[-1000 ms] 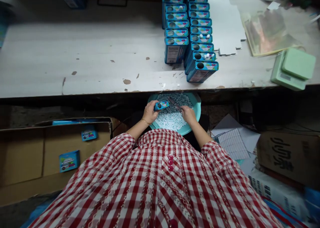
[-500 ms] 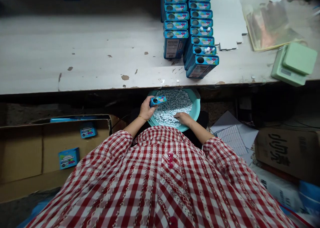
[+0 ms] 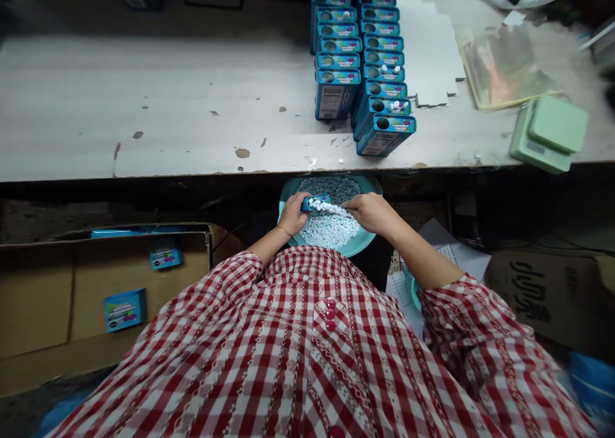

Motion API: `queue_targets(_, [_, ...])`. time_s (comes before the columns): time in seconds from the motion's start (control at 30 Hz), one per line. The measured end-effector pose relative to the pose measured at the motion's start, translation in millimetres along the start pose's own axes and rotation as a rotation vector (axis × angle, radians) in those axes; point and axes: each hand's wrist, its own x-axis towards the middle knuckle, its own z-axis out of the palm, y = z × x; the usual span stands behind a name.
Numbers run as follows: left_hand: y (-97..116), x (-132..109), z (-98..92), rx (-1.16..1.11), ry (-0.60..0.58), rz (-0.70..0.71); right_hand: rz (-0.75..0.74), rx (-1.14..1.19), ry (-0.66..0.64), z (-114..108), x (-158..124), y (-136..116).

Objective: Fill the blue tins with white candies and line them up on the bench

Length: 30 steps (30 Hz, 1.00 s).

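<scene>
My left hand (image 3: 293, 214) is closed around a small blue tin (image 3: 323, 198), holding it tilted over a turquoise basin (image 3: 288, 191). White candies (image 3: 331, 232), small and pellet-like, fill much of the basin. My right hand (image 3: 369, 211) is closed at the end of what appears to be a narrow scoop, almost wholly covered by a long heap of candies (image 3: 329, 207). That heap reaches from my right fingertips to the tin's opening, with some candies at its mouth. The basin sits below the table edge, in front of my body.
Two rows of upright blue tins (image 3: 385, 125) stand on the white table (image 3: 192, 130), a few with loose candies on top. To their right are white card (image 3: 427, 60), clear plastic bags (image 3: 504, 66) and a green scale (image 3: 552, 130). An open cardboard box (image 3: 91, 271) with blue packs is at left.
My right hand has risen out of the candies, bringing a heap up to the tin. My left hand has shifted slightly right, with the tin now at the heap's end.
</scene>
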Motion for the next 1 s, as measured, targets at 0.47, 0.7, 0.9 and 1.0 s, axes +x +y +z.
queue_targets(0.47, [-10.5, -2.7, -5.0, -0.097, 0.064, -0.058, 0.13, -0.013, 0.032, -2.9, -20.5, 21.9])
queue_targets(0.7, [-9.6, -5.1, -15.5, -0.143, 0.103, -0.106, 0.193, -0.028, -0.011, 111.3, 39.1, 29.6])
queue_targets(0.9, [-9.4, -6.0, -17.9, -0.137, 0.13, -0.136, 0.012, 0.062, -0.131, 154.1, 47.1, 8.8])
queue_targets(1.0, [-8.4, -4.9, -19.6, -0.138, 0.13, -0.144, 0.025, 0.124, -0.163, 154.9, 46.7, 23.8])
